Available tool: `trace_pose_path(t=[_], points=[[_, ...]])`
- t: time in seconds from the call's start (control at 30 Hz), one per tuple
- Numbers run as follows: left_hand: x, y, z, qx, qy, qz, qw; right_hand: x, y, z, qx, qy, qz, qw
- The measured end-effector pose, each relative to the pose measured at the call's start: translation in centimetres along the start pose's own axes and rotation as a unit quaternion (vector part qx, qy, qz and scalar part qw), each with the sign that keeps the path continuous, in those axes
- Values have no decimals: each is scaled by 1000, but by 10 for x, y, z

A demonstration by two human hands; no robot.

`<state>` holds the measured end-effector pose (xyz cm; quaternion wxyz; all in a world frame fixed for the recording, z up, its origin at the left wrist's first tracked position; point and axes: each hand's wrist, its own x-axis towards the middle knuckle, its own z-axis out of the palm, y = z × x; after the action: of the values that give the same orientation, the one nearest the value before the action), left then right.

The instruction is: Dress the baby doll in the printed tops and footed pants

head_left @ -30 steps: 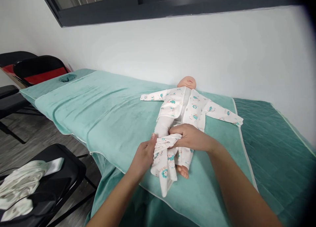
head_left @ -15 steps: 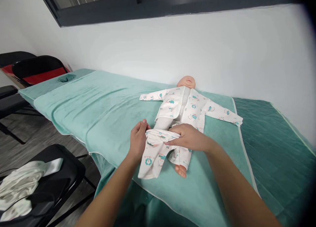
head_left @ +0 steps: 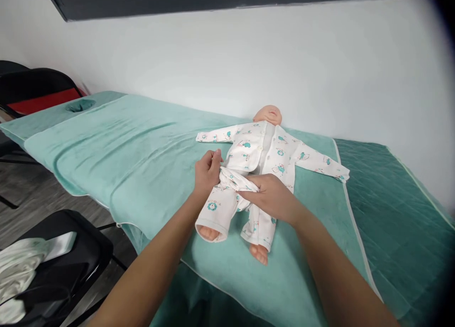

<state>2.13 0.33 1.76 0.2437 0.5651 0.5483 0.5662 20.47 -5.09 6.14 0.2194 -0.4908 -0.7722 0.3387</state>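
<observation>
White printed cloth trousers (head_left: 216,208) are lying between and just below the fingers, covering both legs of a peach plastic baby doll (head_left: 268,114) on a pale teal, velvety sheet (head_left: 149,161).

Going from left to right, one bare plastic foot (head_left: 208,233) is showing just inside its hem, below the left fingers, so that leg appears to be through. Between the two sets of fingers, the waist cloth is sitting in a twisted roll across the upper leg; this part seems unfinished. The other bare plastic foot (head_left: 259,253), below the right fingers, is poking clear of its hem. Above the fingers, a white printed cloth jacket (head_left: 245,147) is spreading its sleeves out to both sides, and its front is lying unfastened over a plain pale layer, so closing it looks not yet done.

The left hand (head_left: 208,173) is holding the outer edge of the waist roll, fingers curled closed and thumb pointing up, its forearm slanting in from the lower left. The right hand (head_left: 272,194) is gripping the roll's inner end between thumb and fingers, nearly closed and pointing left, its forearm slanting in from the lower right. The right fingertips are partly hiding behind cloth.
</observation>
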Motion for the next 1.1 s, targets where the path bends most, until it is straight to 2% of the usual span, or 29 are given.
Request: trace_pose_path(t=[0.17, 0.27, 0.33, 0.47, 0.57, 0.7, 0.83, 0.97, 1.1], points=[[12, -4, 4, 56, -26, 113, 992, 1, -1, 1, -6, 24, 11, 1000], [15, -9, 6, 74, -38, 157, 984, 1, -3, -2, -34, -8, 8, 999], [13, -11, 7, 83, -43, 158, 983, 1, -4, -3, -58, -30, 3, 998], [6, -7, 4, 58, -61, 106, 991, 3, -4, -1, -96, -31, 5, 995], [-9, -4, -9, 31, -54, 56, 997, 4, -2, 2, -106, -22, 16, 994], [-48, -4, -40, 50, -42, -43, 997, 4, 0, 4, -107, -6, 18, 994], [-93, -1, -64, 31, -121, -130, 984, 4, 0, 4, -100, -1, 8, 995], [-114, 1, -66, -5, -163, -161, 973, 4, -1, 4, -92, -9, 6, 996], [-103, -2, -61, 2, -153, -143, 978, 2, -2, 3, -79, -2, 5, 997]])
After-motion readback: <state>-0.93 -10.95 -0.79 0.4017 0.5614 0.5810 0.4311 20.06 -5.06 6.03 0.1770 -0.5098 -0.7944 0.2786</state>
